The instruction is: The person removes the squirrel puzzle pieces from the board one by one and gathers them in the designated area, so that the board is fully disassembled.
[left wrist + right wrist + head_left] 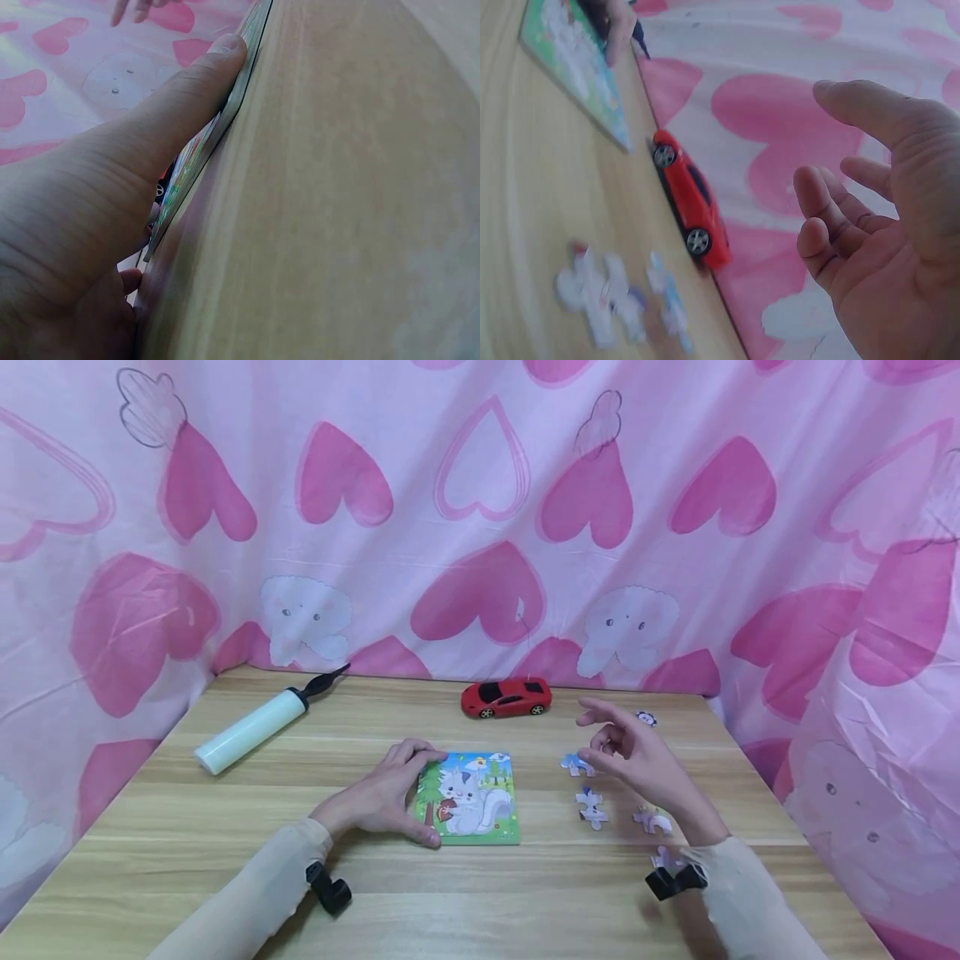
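Observation:
A square puzzle board (476,806) with a grey squirrel picture lies flat on the table. My left hand (386,793) holds it along its left side, thumb at the near edge and fingers at the far corner. The left wrist view shows the thumb (202,82) against the board's edge (199,161). Above the table on the right, my right hand (633,756) hovers with loosely bent fingers and nothing between them. Below and around it lie loose jigsaw pieces: a blue one (576,765), a white-purple one (592,808) and others, partly covered by the hand and wrist.
A red toy car (507,697) stands at the table's back edge. Toward the back left lies a white hand pump (255,731) with a black nozzle. One small piece (646,718) sits beyond my right hand. A pink heart-patterned curtain (480,527) hangs behind the table.

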Available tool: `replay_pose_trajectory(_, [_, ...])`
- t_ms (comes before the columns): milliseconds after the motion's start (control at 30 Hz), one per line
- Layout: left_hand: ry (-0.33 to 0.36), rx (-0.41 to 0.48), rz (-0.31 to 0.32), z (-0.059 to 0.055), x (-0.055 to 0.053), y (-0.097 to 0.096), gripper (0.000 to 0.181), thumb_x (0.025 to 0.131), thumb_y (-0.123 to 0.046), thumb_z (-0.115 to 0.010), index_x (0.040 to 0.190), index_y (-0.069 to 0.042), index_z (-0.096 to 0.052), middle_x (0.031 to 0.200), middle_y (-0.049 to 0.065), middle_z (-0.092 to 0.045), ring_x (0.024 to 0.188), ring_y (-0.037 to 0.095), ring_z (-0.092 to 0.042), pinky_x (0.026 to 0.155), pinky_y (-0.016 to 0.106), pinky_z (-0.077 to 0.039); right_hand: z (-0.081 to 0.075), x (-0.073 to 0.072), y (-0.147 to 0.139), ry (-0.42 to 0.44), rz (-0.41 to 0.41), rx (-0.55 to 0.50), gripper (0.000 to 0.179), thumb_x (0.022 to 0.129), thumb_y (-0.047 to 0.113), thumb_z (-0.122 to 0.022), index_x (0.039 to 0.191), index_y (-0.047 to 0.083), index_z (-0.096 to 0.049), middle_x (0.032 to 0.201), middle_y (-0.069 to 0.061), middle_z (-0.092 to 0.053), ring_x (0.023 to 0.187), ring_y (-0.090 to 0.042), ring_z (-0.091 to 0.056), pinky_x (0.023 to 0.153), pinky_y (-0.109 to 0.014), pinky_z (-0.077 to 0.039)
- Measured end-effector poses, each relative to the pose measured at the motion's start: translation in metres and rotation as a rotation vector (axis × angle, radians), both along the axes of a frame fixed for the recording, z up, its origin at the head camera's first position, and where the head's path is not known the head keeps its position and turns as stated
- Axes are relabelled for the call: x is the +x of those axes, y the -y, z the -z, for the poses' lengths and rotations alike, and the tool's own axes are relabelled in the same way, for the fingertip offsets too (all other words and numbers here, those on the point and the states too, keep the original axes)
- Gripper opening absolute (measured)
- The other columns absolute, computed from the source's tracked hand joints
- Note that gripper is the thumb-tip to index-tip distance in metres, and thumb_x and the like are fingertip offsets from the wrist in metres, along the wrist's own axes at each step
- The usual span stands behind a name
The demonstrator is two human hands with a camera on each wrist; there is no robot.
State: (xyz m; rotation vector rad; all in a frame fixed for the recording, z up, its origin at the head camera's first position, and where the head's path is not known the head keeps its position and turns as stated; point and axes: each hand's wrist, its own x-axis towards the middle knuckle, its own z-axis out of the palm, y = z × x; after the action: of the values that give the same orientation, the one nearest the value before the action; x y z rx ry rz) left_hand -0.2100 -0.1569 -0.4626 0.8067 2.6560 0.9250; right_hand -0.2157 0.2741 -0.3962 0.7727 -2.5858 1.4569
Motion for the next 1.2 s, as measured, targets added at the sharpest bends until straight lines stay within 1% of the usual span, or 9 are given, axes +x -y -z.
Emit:
replay_pose_trajectory(200, [0.006,0.0,-0.005,0.0,0.0,0.0,0.129,0.07,-0.069,-0.1,0.173,-0.022,-0.038,0.17,0.007,-0.032,0.156,0.032,-0.03,0.131,0.065,-0.033,-0.013,-0.002,0.021,0.011,-0.01,-0.061,0.076,0.101,0.011,-0.084,0.168,0.018,-0.049,0.14,-0.007,-0.066,0.096,-0.023,-0.07,0.076,-0.023,-0.058])
replay_pose_trajectory(267, [0.006,-0.001,-0.006,0.001,0.0,0.0,0.129,0.07,-0.07,-0.099,0.173,-0.022,-0.038,0.17,0.007,-0.032,0.156,0.033,-0.03,0.131,0.065,-0.033,-0.015,-0.003,0.029,0.014,-0.008,-0.071,0.077,0.1,0.012,-0.085,0.168,0.022,-0.049,0.141,-0.005,-0.066,0.098,-0.024,-0.07,0.078,-0.024,-0.059])
replay_pose_trajectory(467, [0.006,0.0,-0.006,0.001,0.001,-0.002,0.13,0.07,-0.07,-0.099,0.173,-0.022,-0.038,0.17,0.007,-0.032,0.156,0.033,-0.03,0.131,0.066,-0.032,-0.016,-0.005,0.05,0.011,-0.045,-0.111,0.077,0.099,0.01,-0.085,0.167,0.019,-0.049,0.14,-0.007,-0.067,0.098,-0.025,-0.071,0.075,-0.025,-0.06])
replay_pose_trajectory(567, [0.006,-0.002,-0.004,0.001,0.0,-0.002,0.13,0.069,-0.07,-0.1,0.173,-0.022,-0.038,0.17,0.007,-0.032,0.157,0.033,-0.029,0.131,0.066,-0.032,-0.015,-0.004,0.057,0.016,-0.069,-0.132,0.077,0.099,0.009,-0.086,0.166,0.021,-0.051,0.139,-0.007,-0.067,0.098,-0.026,-0.071,0.07,-0.025,-0.058])
replay_pose_trajectory(633, [0.004,-0.001,-0.002,0.001,0.0,-0.002,0.13,0.069,-0.069,-0.1,0.173,-0.021,-0.038,0.17,0.008,-0.032,0.156,0.034,-0.029,0.131,0.066,-0.032,-0.012,-0.004,0.06,0.024,-0.08,-0.138,0.076,0.099,0.008,-0.085,0.165,0.022,-0.051,0.138,-0.007,-0.066,0.097,-0.026,-0.071,0.07,-0.025,-0.058])
replay_pose_trajectory(800, [0.004,-0.003,-0.002,0.0,-0.001,-0.001,0.13,0.07,-0.07,-0.099,0.173,-0.02,-0.037,0.171,0.008,-0.031,0.156,0.034,-0.029,0.13,0.067,-0.032,-0.006,-0.003,0.068,0.054,-0.081,-0.125,0.074,0.099,0.012,-0.086,0.164,0.024,-0.053,0.137,-0.006,-0.066,0.099,-0.027,-0.072,0.077,-0.027,-0.059])
replay_pose_trajectory(933, [0.006,-0.003,-0.007,0.001,-0.001,-0.002,0.13,0.07,-0.07,-0.099,0.173,-0.021,-0.038,0.17,0.008,-0.032,0.157,0.034,-0.029,0.131,0.067,-0.032,0.0,-0.003,0.074,0.081,-0.088,-0.111,0.073,0.099,0.014,-0.087,0.162,0.025,-0.054,0.137,-0.004,-0.066,0.101,-0.029,-0.072,0.079,-0.027,-0.06])
replay_pose_trajectory(1100, [0.005,0.006,-0.01,0.002,0.0,-0.001,0.129,0.069,-0.069,-0.1,0.172,-0.021,-0.039,0.17,0.007,-0.032,0.156,0.033,-0.029,0.13,0.067,-0.033,0.008,-0.002,0.083,0.104,-0.115,-0.113,0.071,0.098,0.009,-0.087,0.16,0.025,-0.057,0.135,-0.006,-0.068,0.102,-0.033,-0.072,0.08,-0.025,-0.059])
replay_pose_trajectory(1200, [-0.002,0.011,-0.004,0.002,-0.001,0.0,0.129,0.069,-0.069,-0.1,0.172,-0.02,-0.04,0.17,0.008,-0.032,0.155,0.033,-0.029,0.129,0.068,-0.034,0.013,-0.001,0.088,0.117,-0.123,-0.115,0.072,0.097,0.008,-0.088,0.16,0.024,-0.057,0.134,-0.007,-0.068,0.102,-0.032,-0.072,0.081,-0.025,-0.059])
